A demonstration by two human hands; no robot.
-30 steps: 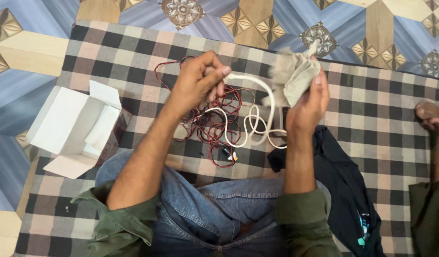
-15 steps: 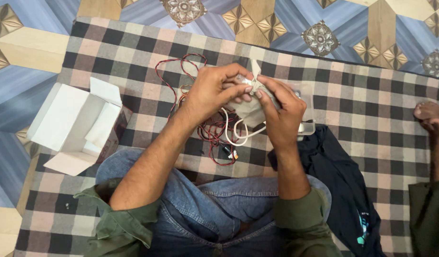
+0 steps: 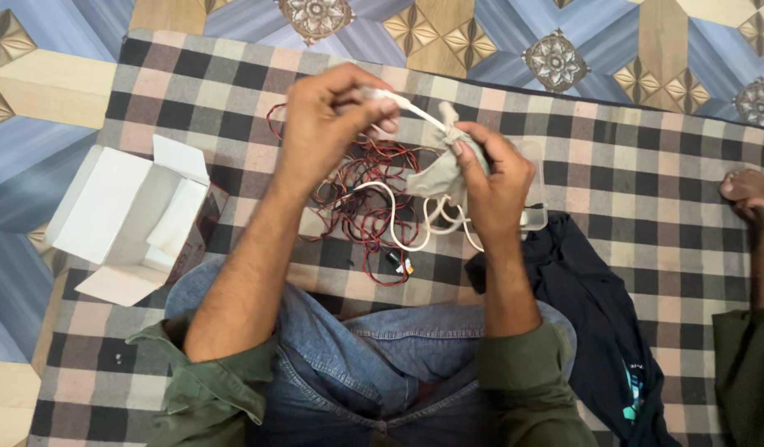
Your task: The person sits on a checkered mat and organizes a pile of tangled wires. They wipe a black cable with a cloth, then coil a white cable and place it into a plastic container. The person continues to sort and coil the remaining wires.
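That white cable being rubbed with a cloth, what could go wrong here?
The white cable is stretched taut between the left hand and the cloth gripped by the right hand; a hard pull might strain its end. Its slack loops lie over the red and black wires, so they could snag and drag along. The open white box sits near the left elbow and may get knocked.

Matt cloth (image 3: 438, 178), seemingly smooth plastic cable (image 3: 408, 103)

Open white box (image 3: 125, 219) blocks left side of checked blanket (image 3: 647, 190); red-black wire tangle (image 3: 365, 211) under both hands; dark garment (image 3: 597, 323) lower right; another person's foot (image 3: 750, 194) at right edge; bare blanket between.
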